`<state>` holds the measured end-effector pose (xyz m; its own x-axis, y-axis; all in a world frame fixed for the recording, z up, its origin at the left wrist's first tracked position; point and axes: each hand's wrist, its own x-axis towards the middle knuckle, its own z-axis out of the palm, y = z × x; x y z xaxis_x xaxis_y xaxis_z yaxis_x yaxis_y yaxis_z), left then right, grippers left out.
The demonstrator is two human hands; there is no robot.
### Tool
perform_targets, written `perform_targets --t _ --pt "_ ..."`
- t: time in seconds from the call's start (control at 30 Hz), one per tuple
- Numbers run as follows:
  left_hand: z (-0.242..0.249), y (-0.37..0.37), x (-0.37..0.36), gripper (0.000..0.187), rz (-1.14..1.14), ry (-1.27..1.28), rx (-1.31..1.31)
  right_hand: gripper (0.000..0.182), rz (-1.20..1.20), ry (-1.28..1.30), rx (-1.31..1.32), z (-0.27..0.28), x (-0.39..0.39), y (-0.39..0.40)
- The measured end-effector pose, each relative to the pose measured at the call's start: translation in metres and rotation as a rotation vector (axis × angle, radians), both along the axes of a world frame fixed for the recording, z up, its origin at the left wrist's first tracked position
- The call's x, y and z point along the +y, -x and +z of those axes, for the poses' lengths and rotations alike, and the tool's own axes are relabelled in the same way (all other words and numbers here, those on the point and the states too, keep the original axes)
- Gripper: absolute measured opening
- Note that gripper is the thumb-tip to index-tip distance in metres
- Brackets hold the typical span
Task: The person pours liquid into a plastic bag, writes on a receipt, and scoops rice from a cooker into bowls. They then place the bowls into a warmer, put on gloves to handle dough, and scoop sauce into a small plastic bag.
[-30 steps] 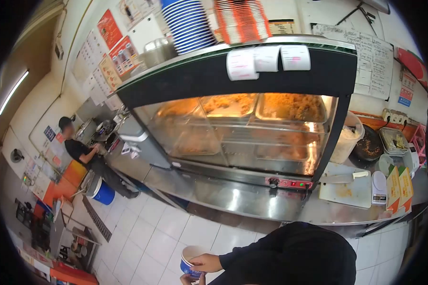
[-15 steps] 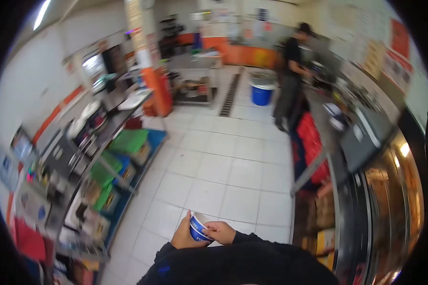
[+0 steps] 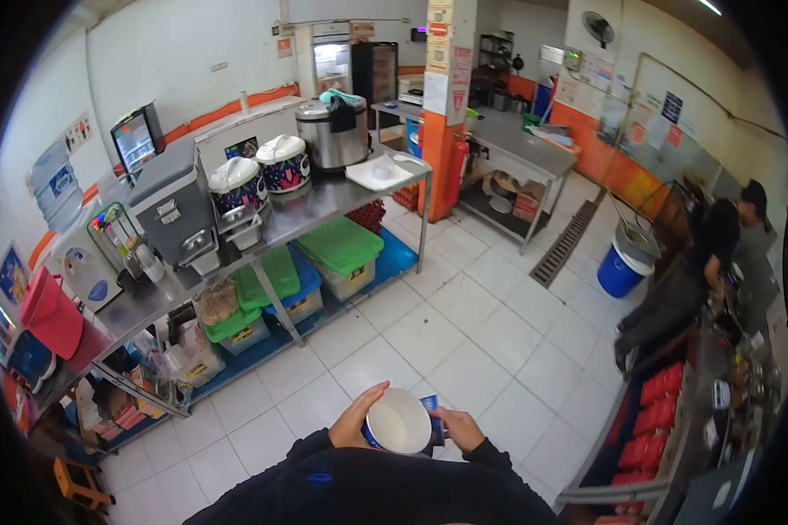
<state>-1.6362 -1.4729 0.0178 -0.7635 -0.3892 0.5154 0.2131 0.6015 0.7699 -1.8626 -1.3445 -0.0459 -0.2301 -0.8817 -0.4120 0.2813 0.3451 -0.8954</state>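
A round paper tub (image 3: 397, 421), white inside and blue outside, is in front of my body with its open mouth turned up toward me. My left hand (image 3: 357, 418) wraps its left side, thumb and fingers against the wall. On the right, my right hand (image 3: 460, 428) has its fingers closed around a small blue piece (image 3: 430, 404) beside the tub. Whether that piece is part of the tub or separate, I cannot tell. The inside of the tub looks empty.
A steel table (image 3: 280, 229) with pots, grey boxes and green-lidded bins runs along the left. Farther back are an orange pillar (image 3: 440, 166) and another steel table (image 3: 521, 149). A person (image 3: 711, 254) in dark clothes is at the right counter, near a blue bucket (image 3: 620, 273).
My view has turned to the left. The tub has tipped so its inside shows more, and my right hand has moved from its rim to its right side.
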Motion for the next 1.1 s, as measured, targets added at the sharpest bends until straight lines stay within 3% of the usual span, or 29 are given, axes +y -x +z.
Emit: perform_targets --t 0.13,0.27,0.37,0.4,0.43,0.53,0.6,0.67,0.73,0.9,1.0,1.03,1.1 --pt "0.038 0.057 -0.085 0.117 0.153 0.198 -0.01 0.032 0.383 0.207 0.599 0.044 -0.139 0.058" --pt "0.048 0.074 -0.163 0.116 0.407 0.278 -0.08 0.026 0.566 0.362 0.679 0.067 -0.283 0.086" --pt "0.027 0.066 -0.226 0.112 0.653 0.242 -0.138 0.032 0.629 0.675 0.941 0.029 -0.398 0.106" --pt "0.018 0.06 -0.247 0.111 0.733 0.219 -0.155 0.035 0.654 0.635 0.956 0.031 -0.432 0.109" --pt "0.012 0.056 -0.269 0.095 0.811 0.169 -0.142 0.039 0.674 0.595 0.973 0.035 -0.47 0.112" --pt "-0.02 0.04 -0.347 0.08 0.994 0.026 -0.218 0.051 0.646 0.578 1.089 0.051 -0.58 0.117" --pt "-0.03 0.04 -0.415 0.057 1.07 0.102 -0.214 0.049 0.61 0.487 1.266 0.058 -0.673 0.12" --pt "-0.006 0.052 -0.483 0.052 1.034 0.108 -0.172 0.045 0.601 0.358 1.392 0.05 -0.75 0.121" --pt "0.022 0.068 -0.547 0.052 1.0 0.157 -0.175 0.037 0.596 0.564 1.534 0.023 -0.837 0.127" --pt "0.092 0.127 -0.68 0.051 0.896 0.237 -0.18 0.036 0.715 0.421 1.599 -0.005 -0.978 0.123" --pt "0.115 0.151 -0.743 0.052 0.841 0.269 -0.158 0.035 0.833 0.538 1.52 0.0 -1.026 0.136" --pt "0.12 0.156 -0.762 0.052 0.844 0.291 -0.157 0.04 0.964 0.609 1.418 0.022 -1.048 0.146" --pt "0.125 0.166 -0.804 0.053 0.86 0.311 -0.169 0.03 0.841 1.057 1.221 0.109 -1.076 0.177"
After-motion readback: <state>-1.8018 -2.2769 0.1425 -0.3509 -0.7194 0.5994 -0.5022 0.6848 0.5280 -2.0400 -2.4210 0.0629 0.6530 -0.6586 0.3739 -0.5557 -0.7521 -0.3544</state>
